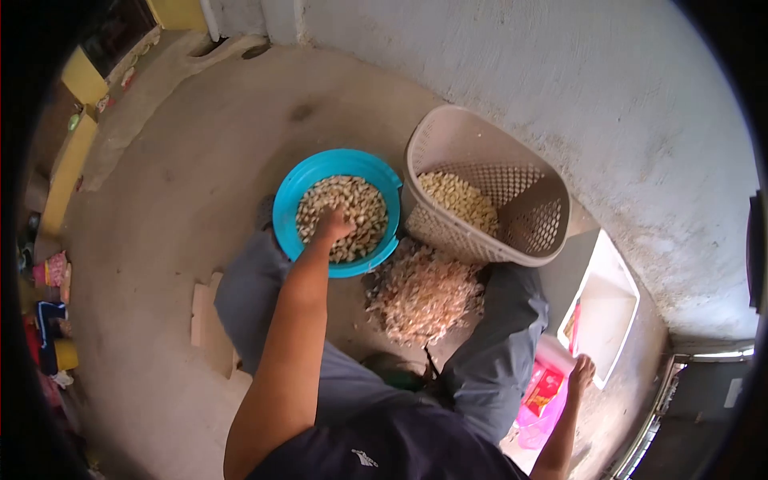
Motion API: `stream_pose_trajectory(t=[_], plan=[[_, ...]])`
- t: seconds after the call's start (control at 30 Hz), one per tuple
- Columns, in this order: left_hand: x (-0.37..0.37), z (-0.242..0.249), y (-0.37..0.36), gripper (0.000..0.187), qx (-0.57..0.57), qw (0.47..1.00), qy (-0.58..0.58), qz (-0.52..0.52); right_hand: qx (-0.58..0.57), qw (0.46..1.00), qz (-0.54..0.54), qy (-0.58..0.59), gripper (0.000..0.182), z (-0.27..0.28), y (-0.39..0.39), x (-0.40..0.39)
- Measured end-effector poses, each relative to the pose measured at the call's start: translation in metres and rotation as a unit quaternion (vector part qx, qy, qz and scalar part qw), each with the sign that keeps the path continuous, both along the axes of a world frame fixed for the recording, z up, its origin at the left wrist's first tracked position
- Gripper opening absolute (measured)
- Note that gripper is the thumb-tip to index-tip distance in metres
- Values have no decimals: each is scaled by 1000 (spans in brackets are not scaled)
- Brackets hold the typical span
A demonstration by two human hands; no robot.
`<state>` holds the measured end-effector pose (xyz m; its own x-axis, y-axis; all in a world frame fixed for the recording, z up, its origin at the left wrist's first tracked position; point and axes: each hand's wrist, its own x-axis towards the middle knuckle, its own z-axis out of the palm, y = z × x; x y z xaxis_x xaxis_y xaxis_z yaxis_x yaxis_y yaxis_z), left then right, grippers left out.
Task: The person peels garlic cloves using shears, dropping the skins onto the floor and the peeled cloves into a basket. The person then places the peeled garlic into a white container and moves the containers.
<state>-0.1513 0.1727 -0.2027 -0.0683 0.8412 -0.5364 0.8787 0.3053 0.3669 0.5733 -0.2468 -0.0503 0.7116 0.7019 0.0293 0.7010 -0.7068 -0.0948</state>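
My left hand (pixel 334 225) reaches down into a turquoise basin (pixel 290 182) of what look like unpeeled garlic cloves (pixel 356 196). Its fingers are curled among the cloves, and what they hold, if anything, is hidden. Off to the right, my right hand (pixel 583 373) is closed, beside a white open box (pixel 616 308) and a red packet (pixel 544 387). I cannot make out what it holds. Pale peeled cloves (pixel 460 202) lie inside a tall beige lattice basket (pixel 448 232) to the right of the basin. A heap of papery skins (pixel 424 300) lies on the floor between my legs.
The basket stands close to a grey wall (pixel 624 104). Under the red packet is a bright pink plastic bag (pixel 540 424). A light-coloured flat piece (pixel 210 320) lies by my left leg. Coloured items (pixel 56 328) line the far left edge.
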Motion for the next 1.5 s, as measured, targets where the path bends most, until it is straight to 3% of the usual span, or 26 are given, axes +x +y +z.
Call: stream_pose_trajectory(t=[0.17,0.23,0.3,0.4,0.43,0.53,0.57,0.67,0.73,0.8,0.93,0.97,1.0,1.03,1.07,1.13,1.17,1.2,1.27,1.33,1.4,1.47,1.5], plan=[[29,15,-29,69,-52,997,32,-56,36,998,42,0,50,-16,1,21],[29,-19,-41,66,-43,996,33,-69,33,999,17,13,52,-9,11,9],[34,-102,-46,64,5,999,31,-39,24,999,31,22,52,-12,15,13],[31,-76,-38,46,41,999,-25,-11,10,1000,23,14,52,-13,9,23],[33,-88,-44,39,207,970,-104,72,14,1000,0,11,53,-17,8,24],[27,-104,-19,43,190,953,-160,175,5,999,-42,7,50,-20,10,26],[31,-74,-16,36,129,867,-351,330,-12,1000,-3,12,48,-18,9,25],[17,-24,2,29,21,680,-541,494,-32,997,76,0,43,-8,11,23],[4,-11,11,25,10,607,-632,482,-21,997,75,-26,40,-15,11,19],[-2,2,20,25,-8,565,-655,501,-16,994,104,31,53,-7,14,22],[-8,40,21,25,22,596,-641,483,46,987,145,48,36,-14,27,43],[-16,33,20,25,29,596,-671,441,105,979,174,25,29,2,35,28],[-31,11,24,24,25,543,-713,443,208,963,151,77,22,12,42,6],[-29,32,17,24,51,540,-734,408,218,949,225,-17,19,-45,34,69],[-30,49,17,21,51,595,-736,320,170,982,64,57,16,15,58,12],[-9,114,16,22,9,608,-748,266,317,935,142,66,16,33,84,-7],[-11,128,18,30,-47,600,-777,185,343,924,105,132,22,33,96,-12],[6,165,4,39,2,639,-713,287,330,920,52,207,31,40,109,-22],[37,217,-35,44,-18,626,-735,260,284,939,86,176,43,42,130,-35],[56,230,-64,46,-66,578,-775,247,209,943,134,222,59,33,138,-33],[77,237,-95,47,-95,538,-806,230,106,955,150,234,54,55,138,-53],[95,236,-116,49,-111,509,-814,256,84,959,141,230,43,61,137,-65],[99,228,-121,50,-129,489,-819,270,131,917,91,365,33,66,136,-72]])
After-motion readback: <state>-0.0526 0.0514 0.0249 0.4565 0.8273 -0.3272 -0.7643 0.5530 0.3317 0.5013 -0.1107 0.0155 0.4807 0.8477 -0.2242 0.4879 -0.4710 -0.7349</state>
